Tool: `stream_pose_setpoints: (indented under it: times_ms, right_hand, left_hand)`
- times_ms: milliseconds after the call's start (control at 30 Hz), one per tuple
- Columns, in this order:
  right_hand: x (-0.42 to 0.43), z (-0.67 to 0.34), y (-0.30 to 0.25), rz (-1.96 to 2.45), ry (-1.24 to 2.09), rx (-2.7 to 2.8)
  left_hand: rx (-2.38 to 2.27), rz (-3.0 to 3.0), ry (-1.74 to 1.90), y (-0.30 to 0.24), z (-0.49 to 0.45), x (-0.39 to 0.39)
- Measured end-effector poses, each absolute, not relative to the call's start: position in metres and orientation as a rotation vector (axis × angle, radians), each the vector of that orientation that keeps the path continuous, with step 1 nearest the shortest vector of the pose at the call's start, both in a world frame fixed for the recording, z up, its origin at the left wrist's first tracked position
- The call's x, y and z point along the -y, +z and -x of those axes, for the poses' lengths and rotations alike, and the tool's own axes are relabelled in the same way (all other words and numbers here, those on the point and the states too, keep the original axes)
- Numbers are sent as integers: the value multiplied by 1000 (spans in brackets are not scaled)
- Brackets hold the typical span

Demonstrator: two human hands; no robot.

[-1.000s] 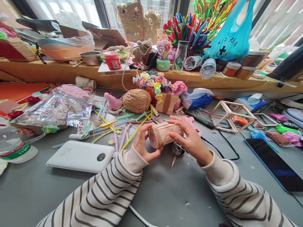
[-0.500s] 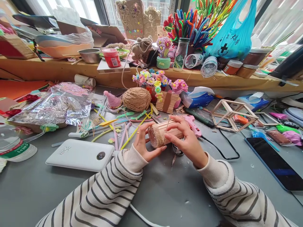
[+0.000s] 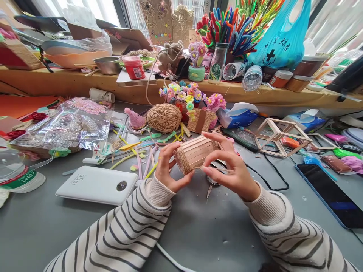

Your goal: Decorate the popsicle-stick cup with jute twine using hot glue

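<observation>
Wooden-stick tube (image 3: 195, 153) is seen in the head view, held over the grey desk (image 3: 198, 234), tilted, right end higher. Its left end, wrapped in a twine band (image 3: 182, 160), is clamped in the left hand (image 3: 167, 170): fingers on top, thumb below. A loose twine strand (image 3: 197, 169) running off the band's lower edge is pinched between thumb and forefinger of the right hand (image 3: 229, 166), tips together. The remaining right fingers are raised by the tube's far right end; contact there cannot be told. Scissors (image 3: 211, 183) are partly hidden under the right hand.

Writing: "35W" is read, upside down, on the white power bank (image 3: 93, 185); its display is too small. A green round Starbucks logo is shown on the glass bottle (image 3: 217, 66). A black cross and Chinese characters, partly creased, are printed on the blue bag (image 3: 283, 37). A barcode label is carried by the red tub (image 3: 133, 68), print illegible. White lettering on the blue tissue pack (image 3: 239, 117) cannot be read.
</observation>
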State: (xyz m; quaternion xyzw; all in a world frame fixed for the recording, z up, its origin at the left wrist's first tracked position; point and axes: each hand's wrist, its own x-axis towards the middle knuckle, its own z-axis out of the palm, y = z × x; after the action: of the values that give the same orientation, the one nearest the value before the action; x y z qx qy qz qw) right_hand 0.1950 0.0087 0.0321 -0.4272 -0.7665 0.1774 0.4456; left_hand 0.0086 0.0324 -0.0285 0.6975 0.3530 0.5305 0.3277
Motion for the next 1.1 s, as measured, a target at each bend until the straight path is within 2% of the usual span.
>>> stream_pose_setpoints:
  times_ms: [167, 300, 367, 467, 600, 667, 833, 1100]
  right_hand:
    - [-5, -205, 47, 944, 346, 1663]
    - [-17, -227, 52, 1065, 202, 1429]
    - [-29, -242, 50, 1262, 249, 1399]
    - [-43, -262, 42, 1636, 506, 1653]
    - [-53, -268, 24, 2137, 148, 1791]
    - [-55, -264, 13, 2269, 113, 1825]
    - [-61, -252, -8, 2342, 171, 1812]
    - [-61, -247, -9, 2394, 201, 1727]
  left_hand:
    - [-962, -1695, 1392, -25, -10, -31]
    - [-963, -1662, 1448, -23, -12, -30]
    - [-974, -1699, 1504, -23, -11, -32]
    - [-1043, -1774, 1615, -27, -9, -36]
    - [-1072, -1814, 1827, -33, -4, -43]
    - [-1046, -1825, 1913, -34, -4, -45]
    - [-1037, -1839, 1938, -34, -5, -45]
    - [-1053, -1829, 1908, -35, -6, -44]
